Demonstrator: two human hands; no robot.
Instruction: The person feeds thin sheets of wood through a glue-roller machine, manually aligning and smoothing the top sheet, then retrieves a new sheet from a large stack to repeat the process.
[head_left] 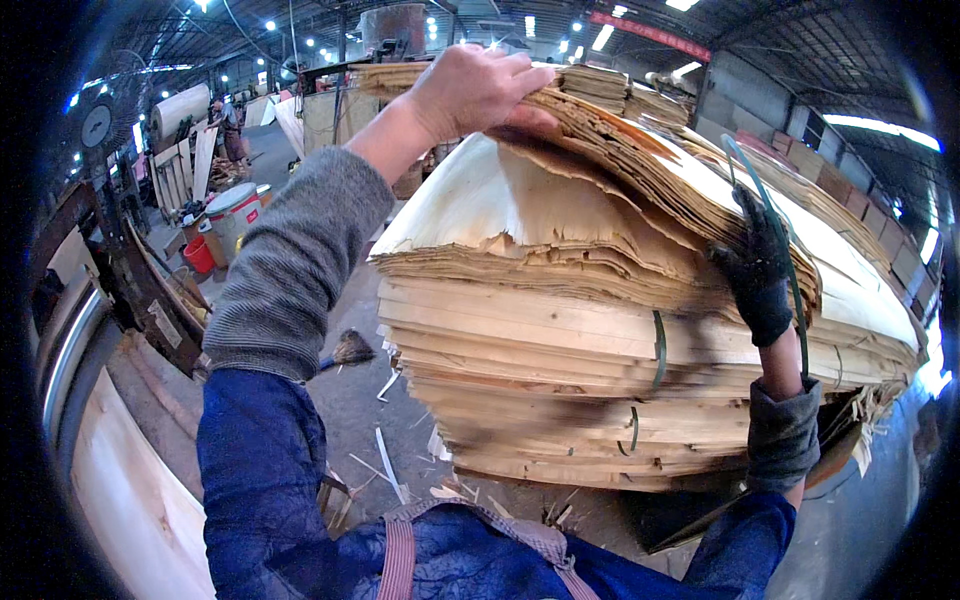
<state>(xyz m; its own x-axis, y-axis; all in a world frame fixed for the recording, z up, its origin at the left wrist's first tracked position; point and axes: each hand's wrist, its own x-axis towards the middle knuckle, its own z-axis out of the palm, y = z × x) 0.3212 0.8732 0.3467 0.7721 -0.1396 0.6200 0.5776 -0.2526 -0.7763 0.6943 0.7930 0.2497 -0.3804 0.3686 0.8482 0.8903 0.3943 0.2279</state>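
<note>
A thick bundle of thin wood veneer sheets (650, 185) bends upward along its near edge, raised off the top of a tall veneer stack (560, 340). My bare left hand (485, 92) is closed over the bundle's far left edge, with the fingers on top. My right hand (760, 270), in a black glove, grips the bundle's near edge at the right. A loose green strap (797, 280) arches up past the right hand and wrist; whether the fingers also hold it, I cannot tell. Between the raised bundle and the stack shows a pale top sheet (450, 200).
Short green straps (660, 350) hang on the stack's side. A broom head (352, 347) and wood scraps (390, 465) lie on the floor. To the left stand a machine with a metal roller (75, 345), a drum (233, 210) and a red bucket (199, 254). More veneer piles (600, 85) stand beyond.
</note>
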